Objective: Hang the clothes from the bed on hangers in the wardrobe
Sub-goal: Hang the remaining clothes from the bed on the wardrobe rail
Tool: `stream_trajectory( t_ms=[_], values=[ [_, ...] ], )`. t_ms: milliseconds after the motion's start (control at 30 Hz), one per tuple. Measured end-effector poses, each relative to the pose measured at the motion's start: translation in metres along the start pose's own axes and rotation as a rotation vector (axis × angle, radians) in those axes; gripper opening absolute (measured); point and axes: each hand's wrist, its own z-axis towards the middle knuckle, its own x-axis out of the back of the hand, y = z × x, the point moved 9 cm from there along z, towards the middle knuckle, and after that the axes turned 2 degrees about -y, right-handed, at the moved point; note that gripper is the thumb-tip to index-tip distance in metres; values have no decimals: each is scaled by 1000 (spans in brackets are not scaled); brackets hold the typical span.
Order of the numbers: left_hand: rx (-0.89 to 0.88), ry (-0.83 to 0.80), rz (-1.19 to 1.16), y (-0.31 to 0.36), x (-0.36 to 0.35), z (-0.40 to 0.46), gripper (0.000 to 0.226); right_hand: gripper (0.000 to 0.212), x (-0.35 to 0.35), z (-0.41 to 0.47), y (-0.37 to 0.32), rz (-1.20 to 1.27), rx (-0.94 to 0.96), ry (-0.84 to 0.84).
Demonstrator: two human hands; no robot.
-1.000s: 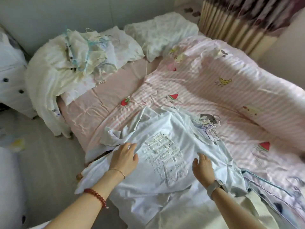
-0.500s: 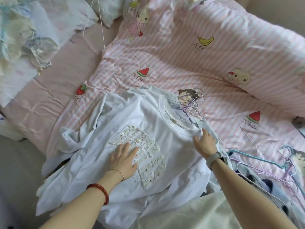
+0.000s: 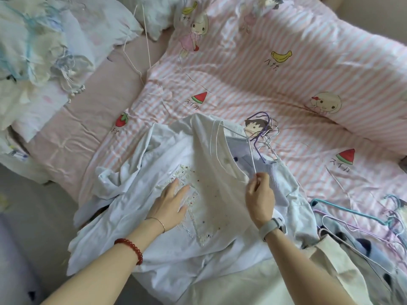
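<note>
Bed: the bed [image 3: 92,119] fills most of the view, with a plain pink sheet showing on its left side.
Cover: a pink and white striped cover [image 3: 275,89] lies over the bed, with pictures of bananas, watermelon slices, a strawberry and cartoon children on it.
Pile at the top left: a heap of white and pale blue cloth [image 3: 37,53] sits on the far left of the bed, all crumpled up.
White T-shirt: the white T-shirt [image 3: 176,238] lies spread out on the near edge of the bed, front side up, with a shiny beaded patch in the middle. Its neck hole points away from the person.
Other clothes: more clothes [image 3: 361,252], pale blue with dark spots, lie just to the right of the T-shirt.
Hangers on the right: a bunch of thin wire hangers [image 3: 352,216], blue and pink, lies on top of those clothes.
Hangers by the neck: a few more thin hangers [image 3: 262,133], one purple, lie with their hooks just past the T-shirt's neck.
Left hand: the left hand [image 3: 170,201] lies flat on the beaded patch, fingers straight and spread, pressing the T-shirt down.
Right hand: the right hand [image 3: 259,194] pinches the collar of the T-shirt at the neck hole, right where a thin white hanger wire meets the fingers. I cannot tell if it holds the wire too.
</note>
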Motion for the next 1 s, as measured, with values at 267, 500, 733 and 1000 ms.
stream_trajectory(
  t_ms=[267, 500, 733, 1000],
  values=[
    [-23, 330, -102, -17, 96, -54, 55, 26, -12, -2, -15, -117, -163, -317],
    [-15, 417, -125, -34, 98, -92, 56, 21, -21, -25, -79, -195, 244, -395],
    [48, 603, -37, -56, 143, -125, 73, 36, -7, -82, -147, -197, 728, -223],
    [20, 736, -146, -98, 170, -199, 59, 39, 22, -151, -222, -110, 1093, -79]
  ],
)
